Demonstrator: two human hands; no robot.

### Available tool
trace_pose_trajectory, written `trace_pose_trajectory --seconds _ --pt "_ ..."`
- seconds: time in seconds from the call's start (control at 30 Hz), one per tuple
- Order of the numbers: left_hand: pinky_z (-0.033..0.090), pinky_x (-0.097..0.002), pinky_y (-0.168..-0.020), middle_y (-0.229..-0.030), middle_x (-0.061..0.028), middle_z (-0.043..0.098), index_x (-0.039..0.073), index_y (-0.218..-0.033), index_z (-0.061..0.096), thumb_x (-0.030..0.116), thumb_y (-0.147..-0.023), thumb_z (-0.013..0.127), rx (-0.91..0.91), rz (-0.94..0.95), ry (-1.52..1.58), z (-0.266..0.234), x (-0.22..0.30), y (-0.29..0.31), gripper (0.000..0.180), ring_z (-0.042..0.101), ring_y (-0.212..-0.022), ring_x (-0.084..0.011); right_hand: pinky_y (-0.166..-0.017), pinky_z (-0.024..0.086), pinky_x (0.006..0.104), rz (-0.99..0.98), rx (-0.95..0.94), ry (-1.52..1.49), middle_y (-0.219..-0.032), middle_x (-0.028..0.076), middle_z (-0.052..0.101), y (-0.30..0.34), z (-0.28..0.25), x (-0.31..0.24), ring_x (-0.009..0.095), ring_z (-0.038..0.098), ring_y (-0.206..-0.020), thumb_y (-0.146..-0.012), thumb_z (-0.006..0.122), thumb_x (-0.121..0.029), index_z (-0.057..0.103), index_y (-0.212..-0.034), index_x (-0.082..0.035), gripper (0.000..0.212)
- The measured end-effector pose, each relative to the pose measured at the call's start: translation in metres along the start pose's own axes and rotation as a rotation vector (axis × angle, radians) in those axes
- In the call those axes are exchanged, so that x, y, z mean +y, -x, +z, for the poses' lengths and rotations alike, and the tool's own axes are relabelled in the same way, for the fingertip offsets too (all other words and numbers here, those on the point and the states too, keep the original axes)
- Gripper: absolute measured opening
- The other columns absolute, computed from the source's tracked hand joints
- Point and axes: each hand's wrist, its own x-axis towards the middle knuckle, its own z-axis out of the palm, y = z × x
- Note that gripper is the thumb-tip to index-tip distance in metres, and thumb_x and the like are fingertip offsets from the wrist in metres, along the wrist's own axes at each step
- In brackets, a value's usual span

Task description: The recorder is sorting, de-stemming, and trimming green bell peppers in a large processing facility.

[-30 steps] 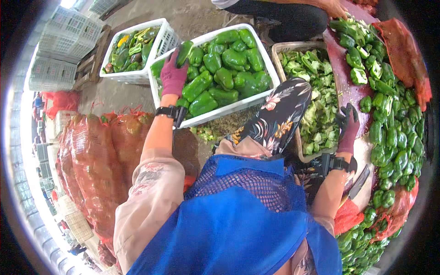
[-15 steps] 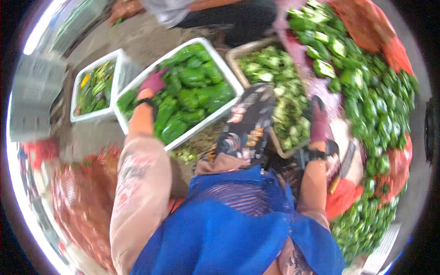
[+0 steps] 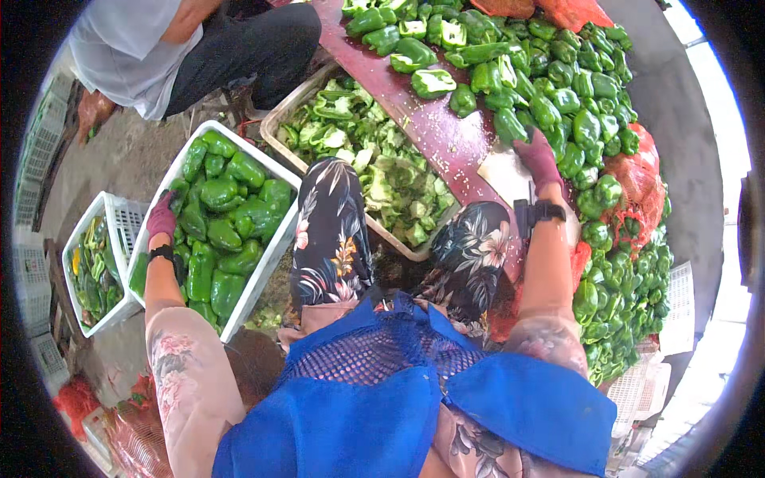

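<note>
My left hand (image 3: 162, 217), in a purple-pink glove, lies at the left side of a white crate (image 3: 264, 280) of whole green peppers (image 3: 229, 235). Its fingers reach along the crate's edge beside the peppers, and none appears held. My right hand (image 3: 540, 161), gloved alike, reaches to the edge of a large heap of green peppers (image 3: 587, 127). Thumb and fingers are apart, close to one pepper (image 3: 510, 127); firm contact cannot be made out. Under that arm lies a pale board (image 3: 504, 176) on the reddish work surface (image 3: 414, 119).
A tan crate (image 3: 275, 130) of cut pepper pieces stands before my knees. Further left is a smaller white crate (image 3: 97, 327) of mixed peppers. Another person (image 3: 239, 64) sits at the far left. Red mesh sacks (image 3: 635, 187) lie among the heap.
The view has swung to the right. My right hand has moved from beside the board forward to the pepper heap. My left hand now sits at the crate's left edge instead of over the peppers.
</note>
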Motion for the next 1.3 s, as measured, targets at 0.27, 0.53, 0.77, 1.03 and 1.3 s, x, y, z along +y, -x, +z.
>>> trace_pose_trajectory --seconds 0.27,0.53,0.77,1.03,1.3 --pt "0.040 -0.0424 -0.099 -0.141 -0.0171 0.035 0.025 -0.125 0.053 0.008 -0.080 0.048 0.036 0.092 -0.152 0.005 -0.007 0.033 0.048 0.044 -0.121 -0.0364 -0.101 0.037 0.0359 -0.132 -0.021 0.324 -0.126 0.019 0.052 -0.061 0.076 0.029 0.032 0.048 -0.118 -0.066 0.072 -0.042 0.050 -0.124 0.000 0.075" --pt "0.048 -0.0376 -0.086 -0.116 -0.0135 0.059 0.012 -0.117 0.057 0.009 -0.078 0.062 0.729 0.032 0.450 -0.007 0.125 0.125 0.040 0.060 -0.102 -0.0287 -0.078 0.049 0.0358 -0.098 -0.301 -0.436 -0.114 0.021 0.057 -0.032 0.045 0.053 0.029 0.063 -0.089 -0.067 0.073 -0.026 0.059 -0.111 0.001 0.054" --pt "0.046 -0.0296 -0.086 -0.118 -0.0076 0.059 0.006 -0.128 0.047 0.017 -0.086 0.060 0.060 0.527 1.251 -0.089 0.337 0.195 0.046 0.056 -0.102 -0.0138 -0.092 0.043 0.0391 -0.821 0.190 -0.025 -0.114 0.018 0.055 0.088 -0.022 -0.127 0.031 0.053 -0.108 -0.065 0.074 -0.011 0.057 -0.118 -0.007 0.056" --pt "0.050 -0.0329 -0.084 -0.112 -0.0051 0.058 0.013 -0.120 0.052 0.026 -0.092 0.052 -0.884 0.388 2.357 -0.028 0.430 0.153 0.031 0.059 -0.098 -0.0176 -0.090 0.041 0.0434 -0.840 0.388 0.002 -0.116 0.011 0.053 0.147 0.018 -0.180 0.031 0.050 -0.106 -0.065 0.071 -0.018 0.050 -0.124 -0.016 0.062" --pt "0.040 -0.0263 -0.092 -0.114 -0.0043 0.056 0.006 -0.125 0.049 0.014 -0.087 0.055 -0.058 0.726 1.579 -0.039 0.423 0.157 0.039 0.050 -0.107 -0.0127 -0.088 0.045 0.0401 -0.329 -0.015 -0.862 -0.115 0.021 0.057 0.128 0.062 -0.166 0.034 0.057 -0.104 -0.072 0.073 -0.035 0.041 -0.127 0.002 0.074"
